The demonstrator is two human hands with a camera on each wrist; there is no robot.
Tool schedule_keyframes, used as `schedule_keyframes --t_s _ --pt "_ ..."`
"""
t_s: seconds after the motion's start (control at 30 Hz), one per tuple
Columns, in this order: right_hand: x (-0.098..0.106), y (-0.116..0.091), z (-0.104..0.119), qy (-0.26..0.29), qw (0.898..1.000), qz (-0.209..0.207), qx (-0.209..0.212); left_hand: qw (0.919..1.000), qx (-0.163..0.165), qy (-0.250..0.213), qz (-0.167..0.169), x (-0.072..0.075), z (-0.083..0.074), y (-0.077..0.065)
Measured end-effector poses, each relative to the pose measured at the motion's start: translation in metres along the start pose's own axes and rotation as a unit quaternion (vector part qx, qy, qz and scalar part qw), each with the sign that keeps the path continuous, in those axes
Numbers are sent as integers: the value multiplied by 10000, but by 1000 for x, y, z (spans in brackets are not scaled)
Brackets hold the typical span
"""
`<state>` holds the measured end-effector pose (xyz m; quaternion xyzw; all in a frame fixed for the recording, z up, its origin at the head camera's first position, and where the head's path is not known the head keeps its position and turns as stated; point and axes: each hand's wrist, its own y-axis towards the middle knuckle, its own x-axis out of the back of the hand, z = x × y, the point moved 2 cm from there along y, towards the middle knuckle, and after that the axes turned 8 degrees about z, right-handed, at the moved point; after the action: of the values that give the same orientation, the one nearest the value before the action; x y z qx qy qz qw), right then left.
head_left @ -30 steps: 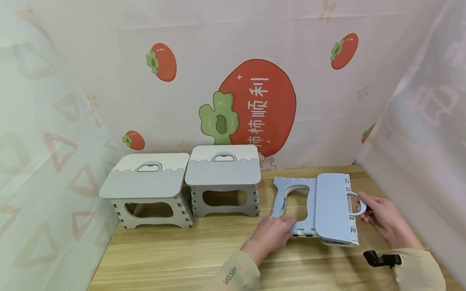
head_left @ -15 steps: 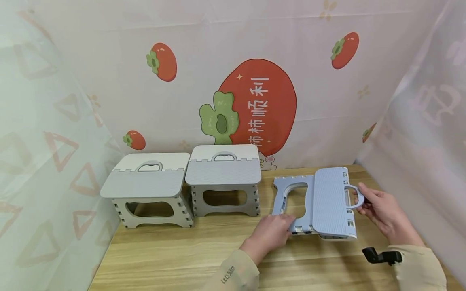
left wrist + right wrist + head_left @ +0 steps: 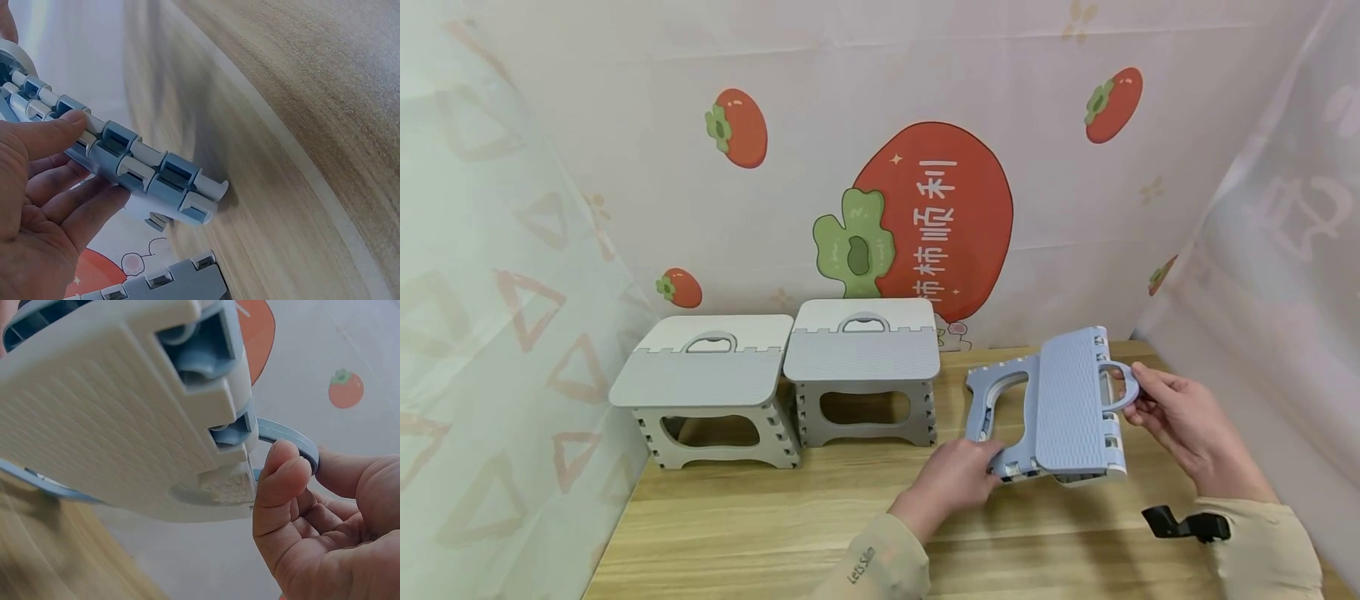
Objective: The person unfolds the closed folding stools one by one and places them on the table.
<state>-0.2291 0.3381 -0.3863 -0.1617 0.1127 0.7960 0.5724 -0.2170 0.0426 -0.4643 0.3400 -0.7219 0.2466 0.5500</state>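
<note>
A blue and white folding stool (image 3: 1072, 403), mostly folded, is tilted between my two hands at the right of the table. My right hand (image 3: 1180, 421) pinches its blue carry handle (image 3: 1126, 387) between thumb and curled fingers; the right wrist view shows the same grip and the white half of the seat (image 3: 106, 419). With thumb on one side and fingers on the other, my left hand (image 3: 953, 477) grips the near edge of the stool's legs. In the left wrist view that hinged edge (image 3: 134, 159) lies across the fingers, its end over the wooden table.
Two unfolded grey and white stools, a left one (image 3: 696, 379) and a middle one (image 3: 861, 354), stand side by side at the back left of the wooden table (image 3: 760, 525). Printed curtains (image 3: 790, 208) rise behind and at both sides.
The seat end of the folding stool has risen and tilted, with my right hand moving up and slightly left on the handle. My left hand keeps its grip at nearly the same spot.
</note>
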Motion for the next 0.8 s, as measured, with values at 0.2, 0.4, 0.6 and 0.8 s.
schedule_keyframes --t_s 0.2,0.4,0.6,0.8 --pt "-9 3 6 333 9986 355 200 9999 73 -112 45 3 -1 -2" --pt "-16 7 10 449 9970 560 302 9994 163 -297 51 6 -1 -4" --pt "-22 8 13 492 9956 691 406 9987 164 -484 -4 6 0 -5" --pt "-27 11 14 594 9921 950 561 9981 115 -604 -48 6 -1 -5"
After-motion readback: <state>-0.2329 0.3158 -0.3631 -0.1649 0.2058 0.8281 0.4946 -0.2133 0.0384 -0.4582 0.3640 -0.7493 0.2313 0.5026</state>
